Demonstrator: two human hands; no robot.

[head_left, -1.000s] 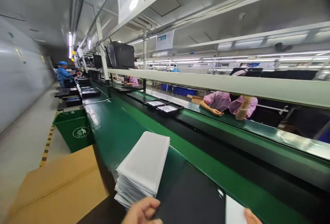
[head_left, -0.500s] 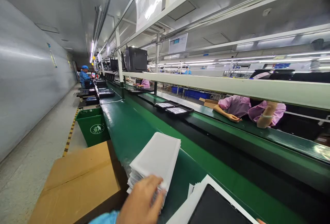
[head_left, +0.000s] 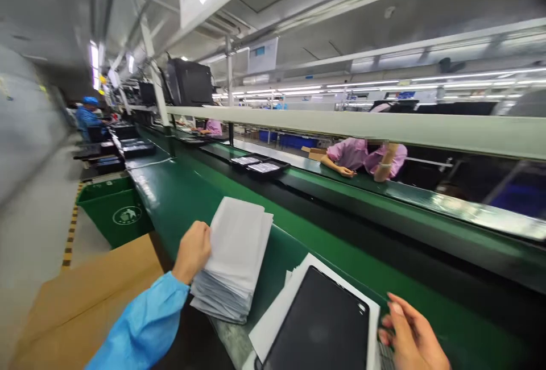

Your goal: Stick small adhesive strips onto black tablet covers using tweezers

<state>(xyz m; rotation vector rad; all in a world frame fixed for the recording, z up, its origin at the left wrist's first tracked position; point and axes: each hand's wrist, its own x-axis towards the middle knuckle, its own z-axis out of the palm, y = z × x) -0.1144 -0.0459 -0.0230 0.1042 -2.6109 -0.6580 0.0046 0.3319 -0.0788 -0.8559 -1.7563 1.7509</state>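
A stack of flat white sleeves lies on the green bench, its lower layers uneven. At the upper left edge of the stack, my left hand is closed, its fingers pinching the top sleeve. A black tablet-like slab with a small camera-like cutout in one corner rests on white sheets in front of me. Just right of the slab, my right hand is held with fingers loosely curled and apart, nothing visible in them. Its lower part is cut off by the frame.
A cardboard box and a green bin stand left of the bench. A dark conveyor strip runs beyond, carrying black trays. A person in pink leans on the far side; a person in blue stands far left.
My left hand has moved from the near end of the stack to its far left edge and pinches there. My right hand has come into view beside the slab. The view has swung right.
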